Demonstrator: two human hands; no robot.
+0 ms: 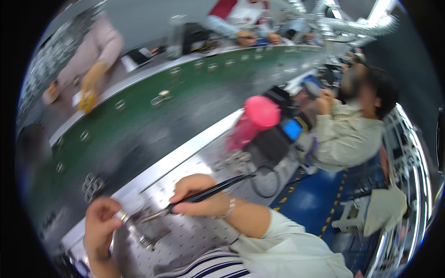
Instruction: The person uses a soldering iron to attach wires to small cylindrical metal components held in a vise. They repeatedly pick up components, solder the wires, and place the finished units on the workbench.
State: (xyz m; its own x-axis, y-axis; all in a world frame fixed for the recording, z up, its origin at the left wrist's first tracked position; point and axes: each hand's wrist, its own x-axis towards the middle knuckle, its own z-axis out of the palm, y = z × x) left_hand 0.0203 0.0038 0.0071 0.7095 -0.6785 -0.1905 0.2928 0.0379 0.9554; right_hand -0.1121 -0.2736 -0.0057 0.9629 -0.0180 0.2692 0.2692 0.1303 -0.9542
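My left hand (pixel 98 221) is closed, pinching a small shiny silver cylindrical part (pixel 131 227) between thumb and fingers. The part slants down to the right, and a yellowish band shows near its upper end. My right hand (pixel 199 206) is wrapped round the black handle of a soldering iron (pixel 220 186). Its metal tip points left toward the silver part; whether they touch I cannot tell. A black cord trails from the handle's rear end. Both hands are above a light perforated work surface (pixel 185 234).
A green conveyor belt (pixel 143 134) runs beyond the bench, carrying several small clear ring-shaped pieces (pixel 92 185). A pink container (pixel 259 113) stands near a black box (pixel 269 146). Clear pieces (pixel 234 160) sit beside it. Co-workers sit across the belt and at right.
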